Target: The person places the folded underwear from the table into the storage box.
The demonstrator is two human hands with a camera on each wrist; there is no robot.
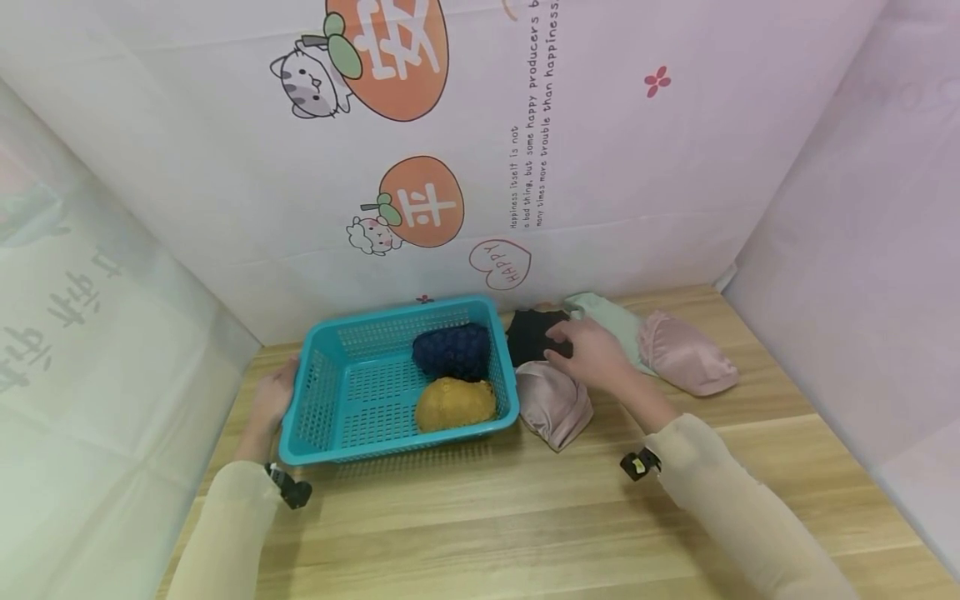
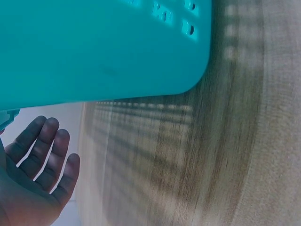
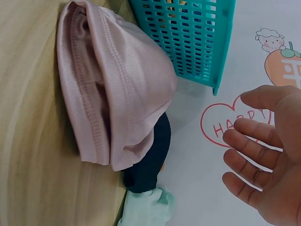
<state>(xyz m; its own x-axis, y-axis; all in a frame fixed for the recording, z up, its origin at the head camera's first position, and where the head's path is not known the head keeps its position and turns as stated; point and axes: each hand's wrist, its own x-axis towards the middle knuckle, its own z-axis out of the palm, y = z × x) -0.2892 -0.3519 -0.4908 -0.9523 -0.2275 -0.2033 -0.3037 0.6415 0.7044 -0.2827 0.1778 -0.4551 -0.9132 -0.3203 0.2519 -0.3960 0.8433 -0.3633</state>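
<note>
My left hand (image 1: 273, 398) is at the outer left side of a turquoise plastic basket (image 1: 390, 448). In the left wrist view its fingers (image 2: 57, 155) are spread and relaxed below the basket's rim; the thumb is mostly out of view. My right hand (image 1: 592, 352) hovers over a black folded cloth (image 1: 528, 335), right of the basket, holding nothing. Its fingers bend loosely with gaps between them in the right wrist view. A shiny pink cloth piece (image 1: 553, 402) with a stitched hem lies just below that hand, against the basket's right side.
Inside the basket, a dark navy cloth bundle (image 1: 452, 351) and a mustard-yellow one (image 1: 454, 404) sit at the right end. Mint-green cloth (image 1: 611, 321) and a second pink piece (image 1: 686, 354) lie farther right on the wooden table (image 1: 480, 517). A printed sheet (image 1: 600, 192) hangs behind.
</note>
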